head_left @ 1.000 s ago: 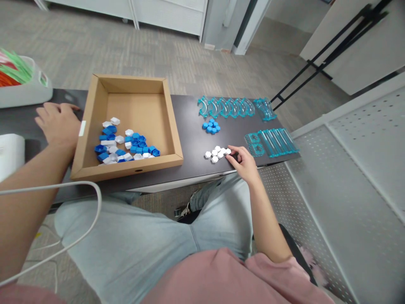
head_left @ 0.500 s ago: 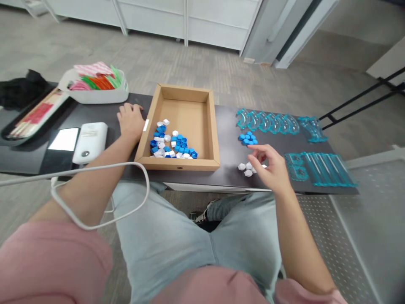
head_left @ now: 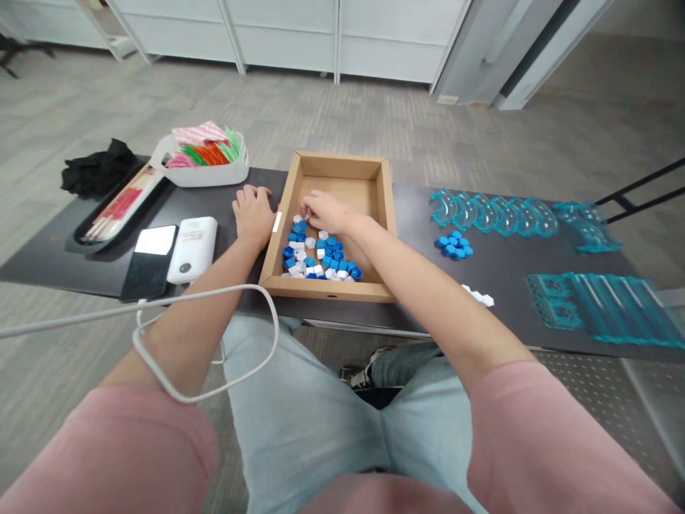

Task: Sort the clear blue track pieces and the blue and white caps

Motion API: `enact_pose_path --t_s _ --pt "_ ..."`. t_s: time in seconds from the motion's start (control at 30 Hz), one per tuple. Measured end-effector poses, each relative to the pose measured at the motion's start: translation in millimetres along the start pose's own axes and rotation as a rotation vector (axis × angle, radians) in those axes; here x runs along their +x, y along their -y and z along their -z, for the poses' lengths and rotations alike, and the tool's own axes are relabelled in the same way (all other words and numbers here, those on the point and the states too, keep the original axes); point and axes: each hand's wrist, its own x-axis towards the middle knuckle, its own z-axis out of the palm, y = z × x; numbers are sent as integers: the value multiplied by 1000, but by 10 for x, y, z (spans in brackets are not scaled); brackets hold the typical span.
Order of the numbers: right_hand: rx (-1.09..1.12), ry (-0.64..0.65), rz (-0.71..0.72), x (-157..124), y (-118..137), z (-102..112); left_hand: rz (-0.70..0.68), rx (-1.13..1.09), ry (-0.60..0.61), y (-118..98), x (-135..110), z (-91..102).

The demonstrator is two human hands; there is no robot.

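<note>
My left hand point(head_left: 253, 215) lies on the dark table against the left side of a shallow cardboard box point(head_left: 329, 288), fingers spread and holding nothing. Inside the box, my right hand point(head_left: 329, 213) reaches down with its fingertips closed around a small white hexagonal piece point(head_left: 307, 215), mostly covered by the fingers. Below it, blue hexagonal pieces point(head_left: 332, 263) and white ones are mixed in the box's near part. On the table to the right sits a small group of blue pieces point(head_left: 454, 245). A white group point(head_left: 479, 295) lies nearer me, partly hidden by my right forearm.
Clear teal plastic parts point(head_left: 497, 214) stand in a row at right, with ribbed teal parts point(head_left: 621, 307) nearer. At left are a white basket point(head_left: 214, 175), a black tray point(head_left: 88, 246), a phone point(head_left: 147, 268) and a white device point(head_left: 193, 250). A white cable point(head_left: 225, 289) crosses my left forearm.
My right hand has moved left from the white group on the table into the box, onto a white piece. My left hand stays beside the box. The view has shifted left.
</note>
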Motion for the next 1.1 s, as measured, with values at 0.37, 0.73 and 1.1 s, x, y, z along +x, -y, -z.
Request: enact_pose_path --t_s 0.37,0.73,1.1 --pt "-27 -41 -149 -25 -92 -86 6 3 9 -48 -29 49" --pt "-2 -556 37 -932 43 529 25 48 -6 -72 -14 49" --pt "186 -922 -662 -4206 -115 -9 99 11 -57 -59 57 -62"
